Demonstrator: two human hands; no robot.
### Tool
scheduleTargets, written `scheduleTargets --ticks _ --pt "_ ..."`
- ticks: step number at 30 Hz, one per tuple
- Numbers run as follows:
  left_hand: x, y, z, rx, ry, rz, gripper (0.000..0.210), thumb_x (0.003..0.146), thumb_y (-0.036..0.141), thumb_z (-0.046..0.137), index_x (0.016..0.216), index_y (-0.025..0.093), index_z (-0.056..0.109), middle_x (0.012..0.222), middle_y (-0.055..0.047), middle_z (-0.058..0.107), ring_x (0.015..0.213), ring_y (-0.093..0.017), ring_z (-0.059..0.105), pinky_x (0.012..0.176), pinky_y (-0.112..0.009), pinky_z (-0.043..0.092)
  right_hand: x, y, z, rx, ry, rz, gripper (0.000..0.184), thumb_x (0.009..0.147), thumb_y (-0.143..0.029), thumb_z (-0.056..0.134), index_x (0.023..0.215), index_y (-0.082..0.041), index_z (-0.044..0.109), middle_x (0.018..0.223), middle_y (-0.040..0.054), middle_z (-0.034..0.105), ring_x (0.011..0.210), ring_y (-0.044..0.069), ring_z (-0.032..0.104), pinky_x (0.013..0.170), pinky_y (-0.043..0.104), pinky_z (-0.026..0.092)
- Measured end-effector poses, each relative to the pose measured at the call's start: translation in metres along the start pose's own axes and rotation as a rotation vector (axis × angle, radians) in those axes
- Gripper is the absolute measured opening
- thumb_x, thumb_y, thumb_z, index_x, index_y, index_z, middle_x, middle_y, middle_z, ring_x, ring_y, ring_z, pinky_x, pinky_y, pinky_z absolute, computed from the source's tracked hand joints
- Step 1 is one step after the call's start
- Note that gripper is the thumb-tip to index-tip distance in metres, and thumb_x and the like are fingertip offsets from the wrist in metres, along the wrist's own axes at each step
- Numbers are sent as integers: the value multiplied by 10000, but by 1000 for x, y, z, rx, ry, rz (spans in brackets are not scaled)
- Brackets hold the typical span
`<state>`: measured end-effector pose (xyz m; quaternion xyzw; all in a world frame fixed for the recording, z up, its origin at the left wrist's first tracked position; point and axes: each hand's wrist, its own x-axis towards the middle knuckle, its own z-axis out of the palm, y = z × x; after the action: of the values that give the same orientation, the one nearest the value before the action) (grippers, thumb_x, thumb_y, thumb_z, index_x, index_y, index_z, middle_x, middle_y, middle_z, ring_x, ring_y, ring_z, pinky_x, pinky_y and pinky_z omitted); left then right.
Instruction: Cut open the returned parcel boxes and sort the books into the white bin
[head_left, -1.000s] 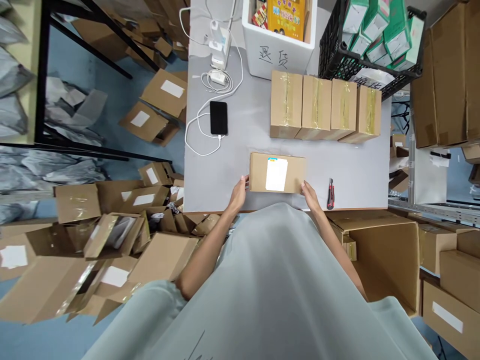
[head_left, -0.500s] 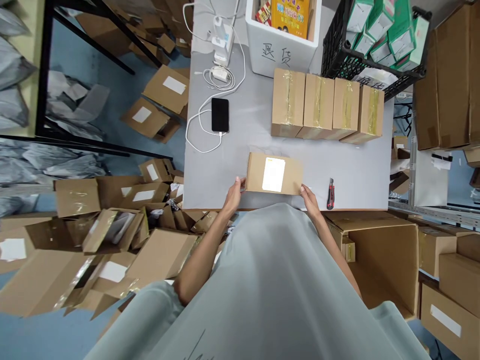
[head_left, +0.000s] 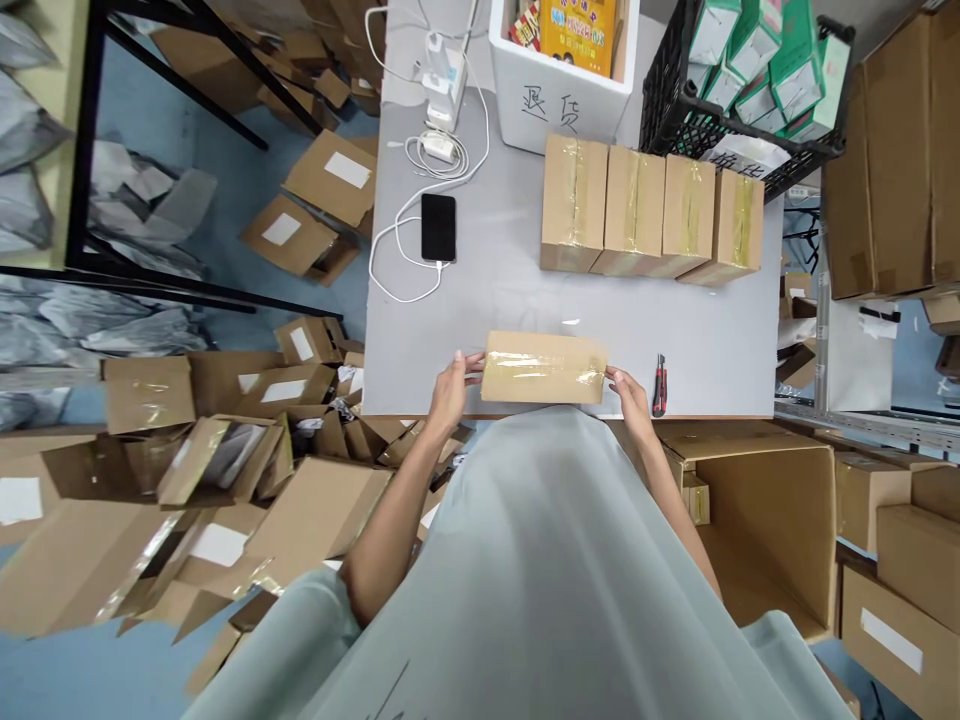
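Close to the table's front edge, a small cardboard box (head_left: 544, 368) is held between my two hands, its taped side facing the camera. My left hand (head_left: 452, 388) grips the box's left end with its fingertips. At the right end, the fingers of my right hand (head_left: 627, 396) press against the cardboard. A red and black box cutter (head_left: 660, 386) lies on the table just right of my right hand. Several taped cardboard boxes (head_left: 574, 200) stand in a row behind the held box.
On the grey table (head_left: 480, 295) a phone (head_left: 439, 228) is plugged into a white cable. A white bin (head_left: 562, 105) with books and a black crate (head_left: 750, 150) of green boxes stand at the back. Opened cartons (head_left: 322, 505) pile up left; a large open carton (head_left: 772, 530) sits below right.
The box has turned over between my hands: its white label faced up before, and now its taped side shows. It has also come slightly nearer to me.
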<state>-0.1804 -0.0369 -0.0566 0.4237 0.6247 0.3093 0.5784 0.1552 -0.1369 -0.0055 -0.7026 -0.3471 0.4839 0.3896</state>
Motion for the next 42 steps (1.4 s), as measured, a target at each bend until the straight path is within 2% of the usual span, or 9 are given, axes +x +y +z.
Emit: scheduleTargets --ticks 7,12,16,20,24,29,32,37,42 --pt "-2 -17 16 -44 -5 -22 974 977 942 422 1332 115 795 1390 -219 775 1291 -369 729 1076 -518 617 3 20 4 28 13 37 786 961 -855 617 1412 -232 775 1555 128 721 1515 361 605 1268 542 494" --pt "-6 -33 17 -82 61 -190 797 1113 746 376 1377 101 761 1403 -236 770 1275 -328 751 1094 -486 614 3 48 4 78 77 204 884 882 -922 625 1404 -223 767 1594 149 683 1495 370 619 1234 539 521" --pt "-10 -44 20 -34 -15 -301 718 1160 637 327 1359 114 777 1337 -203 812 1252 -317 770 1117 -490 605 -4 67 10 98 52 295 904 878 -966 565 1345 -226 790 1490 149 751 1464 380 648 1222 572 531" --pt "-14 -51 24 -13 -63 -315 681 1171 571 317 1336 109 789 1301 -186 830 1249 -325 776 1120 -497 605 -17 74 17 93 38 312 907 898 -976 521 1326 -227 802 1437 146 779 1434 388 672 1186 558 567" --pt "-21 -53 22 8 -95 -273 712 1163 636 328 1362 123 780 1387 -170 804 1342 -324 732 1158 -461 582 -26 73 19 87 29 311 930 888 -992 513 1340 -231 802 1467 127 768 1454 380 660 1216 536 551" --pt "-31 -48 20 16 -71 -215 803 1169 646 243 1513 66 679 1481 -223 745 1429 -336 689 1158 -464 586 -26 65 11 68 63 333 993 896 -1002 483 1404 -200 774 1475 168 763 1474 390 650 1233 568 531" --pt "-35 -42 22 6 -49 -185 832 1158 679 228 1504 86 697 1523 -219 720 1471 -340 660 1172 -470 578 -25 54 4 55 86 296 991 925 -987 463 1436 -189 755 1499 179 748 1485 375 646 1246 560 517" --pt "-38 -27 24 11 -18 -115 925 1124 770 220 1509 80 701 1534 -229 710 1505 -347 629 1210 -480 550 -21 28 -1 36 90 150 905 991 -921 464 1468 -202 737 1527 163 736 1522 351 615 1256 538 500" --pt "-38 -20 35 -10 -1 -128 951 1099 809 250 1468 76 730 1487 -243 736 1484 -372 645 1225 -513 535 -10 18 -7 -4 78 166 913 967 -931 494 1433 -193 759 1562 172 709 1524 366 606 1267 539 488"
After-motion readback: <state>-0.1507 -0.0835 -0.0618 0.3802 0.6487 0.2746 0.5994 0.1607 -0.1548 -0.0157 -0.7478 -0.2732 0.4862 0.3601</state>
